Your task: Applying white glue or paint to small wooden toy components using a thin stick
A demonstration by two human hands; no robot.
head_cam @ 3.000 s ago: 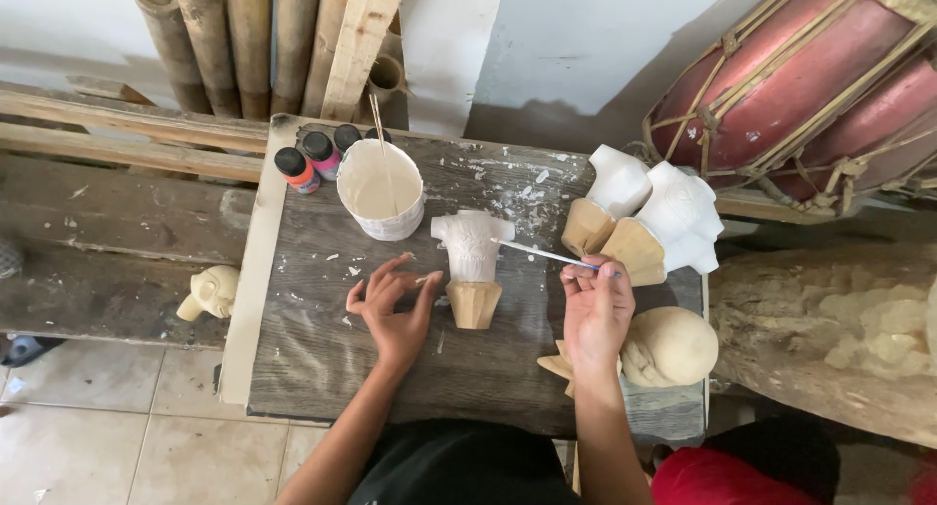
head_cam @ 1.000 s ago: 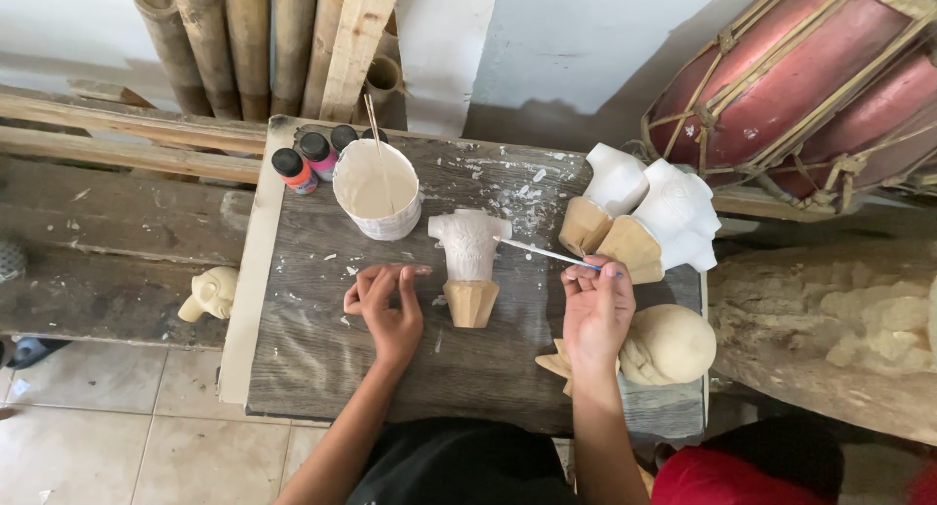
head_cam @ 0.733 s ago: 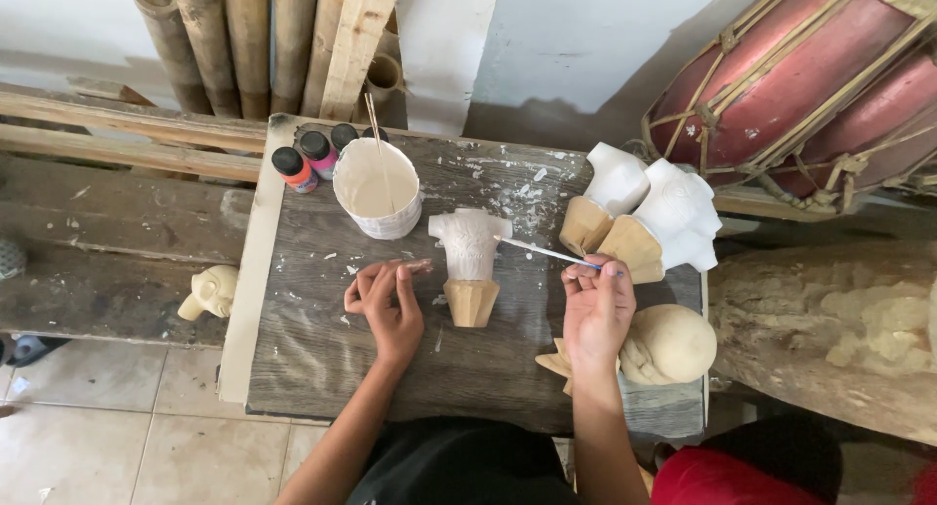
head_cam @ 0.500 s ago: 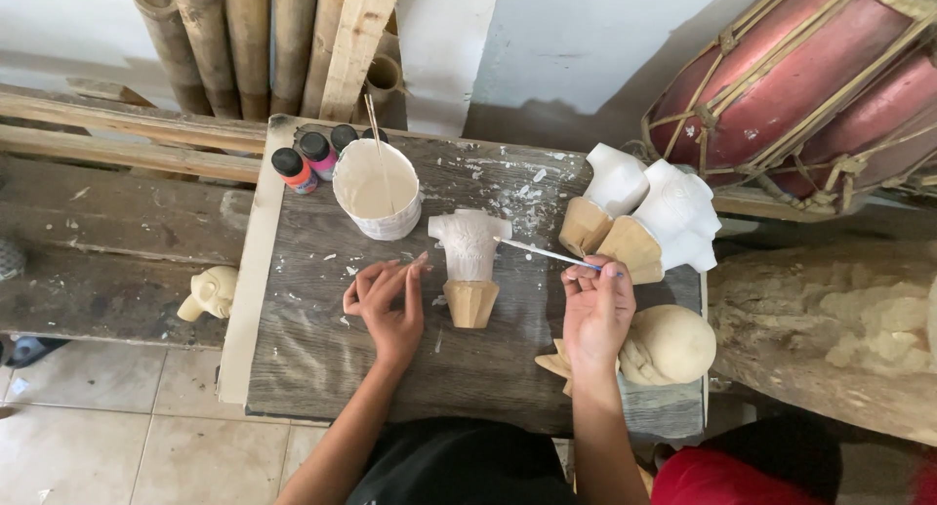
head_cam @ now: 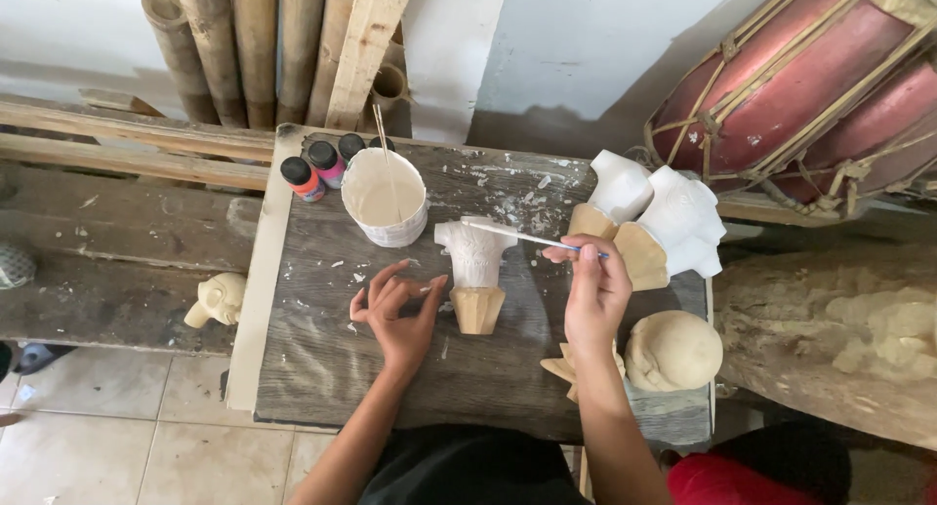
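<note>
Holding a thin paintbrush (head_cam: 532, 239) pinched in its fingertips, the right hand (head_cam: 593, 288) lays the bristle end across the top of a small carved figure (head_cam: 475, 274) — white on its upper half, bare wood at the base. The figure stands upright near the middle of the counter (head_cam: 322, 368). The left hand (head_cam: 395, 312) rests beside it with fingers spread and loose, gripping nothing, its thumb tip just at the figure's lower left side.

Counting what is about: one white cup of pale paint (head_cam: 384, 197) with a stick standing in it, and three small paint bottles (head_cam: 320, 165) bunched at the cup's left, by the counter's back left corner. Two more white-painted carvings (head_cam: 656, 215) with wooden bases lean together at the back right, close beyond the right hand. One round unpainted wooden head (head_cam: 673, 350) sits at the right edge, with a small pointed wood piece (head_cam: 563, 367) just under the right wrist. One pale skull-shaped carving (head_cam: 217, 299) lies off the counter on the low bench at the left.

The front left of the counter is bare planking, the widest open stretch; the right side is crowded. Bamboo poles (head_cam: 244, 46) lean against the wall behind, and a red rope-laced drum (head_cam: 810, 85) fills the upper right.
</note>
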